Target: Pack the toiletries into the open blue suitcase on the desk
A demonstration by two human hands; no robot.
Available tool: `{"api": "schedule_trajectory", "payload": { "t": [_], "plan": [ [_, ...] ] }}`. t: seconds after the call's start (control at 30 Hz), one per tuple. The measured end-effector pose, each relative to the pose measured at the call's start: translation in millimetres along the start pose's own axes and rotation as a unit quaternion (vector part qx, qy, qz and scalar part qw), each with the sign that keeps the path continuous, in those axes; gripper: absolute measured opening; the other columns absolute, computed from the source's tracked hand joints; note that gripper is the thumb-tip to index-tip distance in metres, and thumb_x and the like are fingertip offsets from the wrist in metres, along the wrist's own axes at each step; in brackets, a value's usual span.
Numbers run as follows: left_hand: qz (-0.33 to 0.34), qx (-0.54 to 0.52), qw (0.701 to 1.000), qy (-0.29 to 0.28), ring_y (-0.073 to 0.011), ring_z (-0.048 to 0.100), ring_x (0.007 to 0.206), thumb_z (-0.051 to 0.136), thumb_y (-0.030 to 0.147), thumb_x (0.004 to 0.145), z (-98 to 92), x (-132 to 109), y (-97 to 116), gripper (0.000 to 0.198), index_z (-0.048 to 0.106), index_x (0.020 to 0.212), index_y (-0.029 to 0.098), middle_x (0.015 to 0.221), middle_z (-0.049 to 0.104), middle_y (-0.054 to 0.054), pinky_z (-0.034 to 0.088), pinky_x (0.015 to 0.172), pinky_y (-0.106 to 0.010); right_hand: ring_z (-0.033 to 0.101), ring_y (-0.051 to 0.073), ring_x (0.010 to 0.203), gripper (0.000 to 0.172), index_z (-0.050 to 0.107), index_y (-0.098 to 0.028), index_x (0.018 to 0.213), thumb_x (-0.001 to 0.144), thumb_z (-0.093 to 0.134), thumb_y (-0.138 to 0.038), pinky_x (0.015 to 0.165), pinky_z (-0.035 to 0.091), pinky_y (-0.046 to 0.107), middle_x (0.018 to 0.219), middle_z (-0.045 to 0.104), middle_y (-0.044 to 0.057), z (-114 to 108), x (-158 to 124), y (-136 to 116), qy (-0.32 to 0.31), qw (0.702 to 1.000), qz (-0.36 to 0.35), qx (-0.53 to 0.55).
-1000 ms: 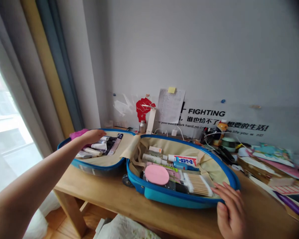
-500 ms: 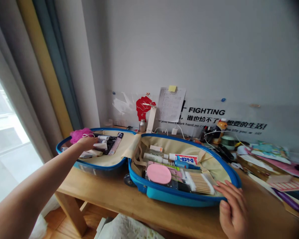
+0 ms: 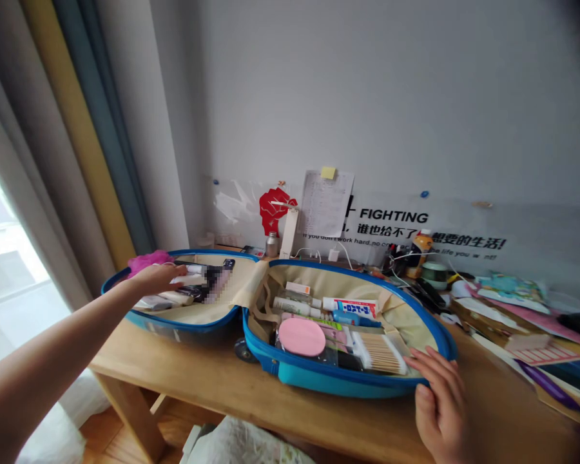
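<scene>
An open blue suitcase (image 3: 314, 381) lies on a wooden table, cream lining upward. In its left half my left hand (image 3: 160, 278) reaches over several white tubes (image 3: 190, 280), its fingers stretched out and partly hidden among them. A bright pink bath puff (image 3: 149, 260) lies just behind that hand. My right hand (image 3: 439, 396) rests on the near right rim, fingers apart and holding nothing. Close to it is a pack of cotton swabs (image 3: 381, 353). A pink oval item (image 3: 301, 337), a toothpaste tube (image 3: 352, 305), a blue tube (image 3: 355, 318) and small bottles (image 3: 294, 305) share the right half.
The wooden table (image 3: 193, 364) ends near me, above a cloth-covered seat (image 3: 246, 444). Papers, a purple item (image 3: 551, 385) and a green-lidded jar (image 3: 435, 275) clutter the right side. A metal bottle (image 3: 271, 245) stands behind the suitcase. Curtains (image 3: 101, 129) hang at left.
My left hand has shifted slightly left over the white tubes. My right hand stays on the rim. The whole view has moved a little.
</scene>
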State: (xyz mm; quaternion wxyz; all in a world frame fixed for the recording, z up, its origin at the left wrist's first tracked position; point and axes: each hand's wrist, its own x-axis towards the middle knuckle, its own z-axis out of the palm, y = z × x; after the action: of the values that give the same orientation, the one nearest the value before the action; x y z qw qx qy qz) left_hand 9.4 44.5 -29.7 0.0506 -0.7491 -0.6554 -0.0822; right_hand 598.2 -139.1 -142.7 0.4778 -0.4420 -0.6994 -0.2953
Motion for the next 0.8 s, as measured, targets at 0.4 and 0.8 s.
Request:
{"api": "schedule_trajectory", "payload": {
  "t": [0.4, 0.8],
  "plan": [
    [0.278, -0.033, 0.959, -0.054, -0.0227, 0.068, 0.085, 0.058, 0.046, 0.084, -31.0, 18.5, 216.1, 0.037, 0.062, 0.112, 0.023, 0.096, 0.073, -0.006, 0.048, 0.071, -0.028, 0.060, 0.027, 0.115, 0.029, 0.062, -0.022, 0.109, 0.098, 0.036, -0.030, 0.104, 0.040, 0.048, 0.106, 0.068, 0.010, -0.1, 2.6, -3.2, 0.005, 1.000, 0.000, -0.010],
    [0.330, 0.004, 0.925, -0.188, -0.0278, 0.070, 0.089, 0.069, 0.029, 0.076, 8.1, 31.5, 260.8, 0.029, 0.070, 0.102, 0.017, 0.101, 0.074, -0.012, 0.055, 0.074, -0.036, 0.059, 0.027, 0.117, 0.030, 0.062, -0.022, 0.110, 0.098, 0.037, -0.031, 0.104, 0.039, 0.048, 0.109, 0.068, 0.010, -1.3, 0.8, -1.6, -0.003, 1.000, 0.006, 0.000]
  ]
}}
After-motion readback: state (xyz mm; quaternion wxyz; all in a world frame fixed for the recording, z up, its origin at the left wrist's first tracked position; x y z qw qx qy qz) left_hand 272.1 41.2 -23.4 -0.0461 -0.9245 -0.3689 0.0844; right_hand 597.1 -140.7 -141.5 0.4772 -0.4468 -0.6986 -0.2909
